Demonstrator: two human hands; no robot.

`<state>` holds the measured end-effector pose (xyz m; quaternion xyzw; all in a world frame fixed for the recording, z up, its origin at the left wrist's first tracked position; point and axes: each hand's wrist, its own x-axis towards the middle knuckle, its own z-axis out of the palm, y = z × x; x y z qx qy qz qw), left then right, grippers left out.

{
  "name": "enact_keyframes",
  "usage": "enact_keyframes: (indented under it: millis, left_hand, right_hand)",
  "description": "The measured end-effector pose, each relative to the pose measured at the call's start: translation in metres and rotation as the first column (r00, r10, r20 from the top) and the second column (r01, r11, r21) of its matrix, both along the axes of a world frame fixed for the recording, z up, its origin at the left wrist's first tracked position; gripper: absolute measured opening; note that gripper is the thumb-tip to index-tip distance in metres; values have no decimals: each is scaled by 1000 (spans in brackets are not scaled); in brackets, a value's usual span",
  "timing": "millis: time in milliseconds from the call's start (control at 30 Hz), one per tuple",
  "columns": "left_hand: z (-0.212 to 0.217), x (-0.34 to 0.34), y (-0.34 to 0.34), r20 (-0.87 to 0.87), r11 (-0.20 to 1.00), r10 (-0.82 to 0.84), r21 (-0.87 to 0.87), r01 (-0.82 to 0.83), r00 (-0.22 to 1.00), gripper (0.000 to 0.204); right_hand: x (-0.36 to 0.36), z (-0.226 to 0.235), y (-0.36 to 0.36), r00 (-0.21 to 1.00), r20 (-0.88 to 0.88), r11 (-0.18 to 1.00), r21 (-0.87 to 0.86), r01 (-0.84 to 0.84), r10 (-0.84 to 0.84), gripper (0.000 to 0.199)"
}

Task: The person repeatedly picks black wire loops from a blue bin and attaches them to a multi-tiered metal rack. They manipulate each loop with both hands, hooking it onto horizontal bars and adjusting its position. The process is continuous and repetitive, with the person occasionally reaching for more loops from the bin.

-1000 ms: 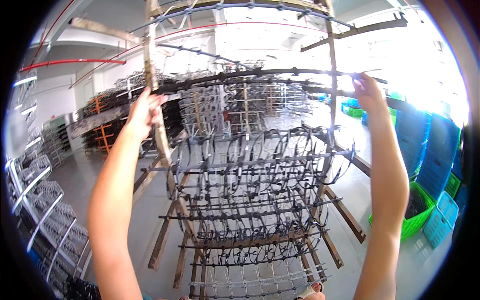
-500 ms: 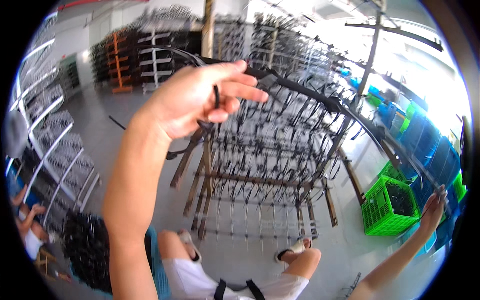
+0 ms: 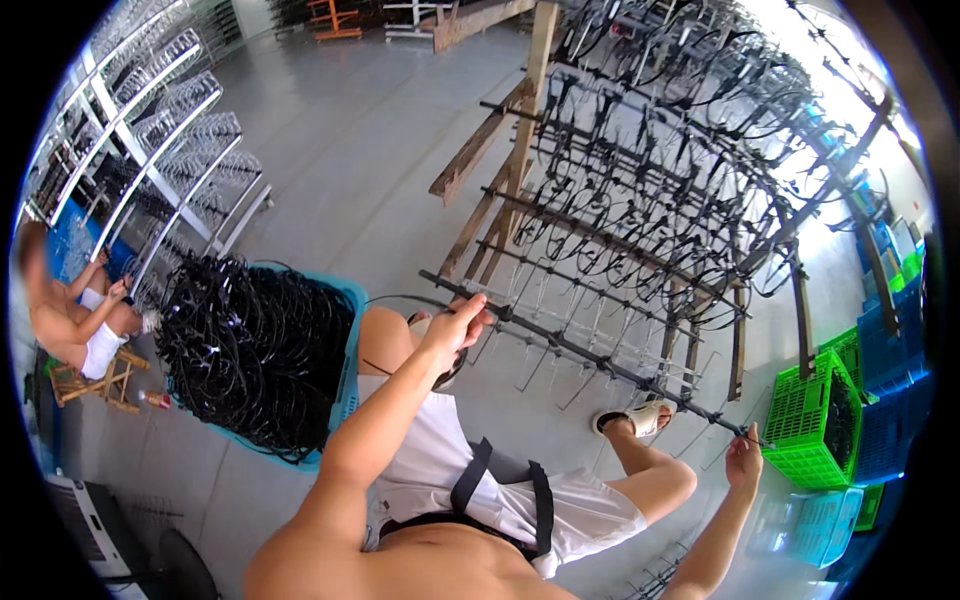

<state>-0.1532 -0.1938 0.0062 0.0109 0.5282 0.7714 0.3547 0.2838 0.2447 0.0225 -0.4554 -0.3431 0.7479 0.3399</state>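
Reading a clock dial centred on the person's left hand [image 3: 458,332], with twelve pointing straight ahead, I am seeing a long dark knobbed rod [image 3: 580,352] slanting across the front of the body. The left hand is curling its fingers around the rod close to one end, leaving a short stub pointing to eleven o'clock. The right hand [image 3: 742,460] is reaching out at four o'clock, pinching the rod's other end with narrowed fingertips. Thin wire hooks [image 3: 522,374] are hanging along the rod between the two hands. A thin black strip [image 3: 405,296] is curving out toward ten o'clock beside the left hand; whether the hand is holding that too, I cannot tell.

At two o'clock a wooden-beamed rack [image 3: 537,70] is standing beyond the rod, bearing rows of black hoop-shaped pieces [image 3: 590,222]. At nine, a blue crate [image 3: 347,402] is overflowing with glossy black strips [image 3: 250,350], and farther out that way a co-worker [image 3: 62,322] is sitting on a low wooden stool [image 3: 95,388]. A white metal rack [image 3: 150,163] is standing at ten, an orange rack [image 3: 335,33] at eleven. Between three and four, a green crate [image 3: 795,425] is holding dark pieces, with a light-blue crate [image 3: 830,527] sitting at four. A pale sandal [image 3: 650,416] is showing below the rod, also at four.
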Motion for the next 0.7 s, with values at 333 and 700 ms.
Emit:
enact_keyframes:
  millis: [333,700]
  left_hand:
    - [-51,-80,31,178,965,34,-260,13,983,34]
    - [13,-47,13,-94,937,94,-327,-120,991,40]
  right_hand:
    - [-68,-68,36,991,125,999,-6,-44,44,32]
    - [-110,-85,63,964,232,990,83,116,-132,29]
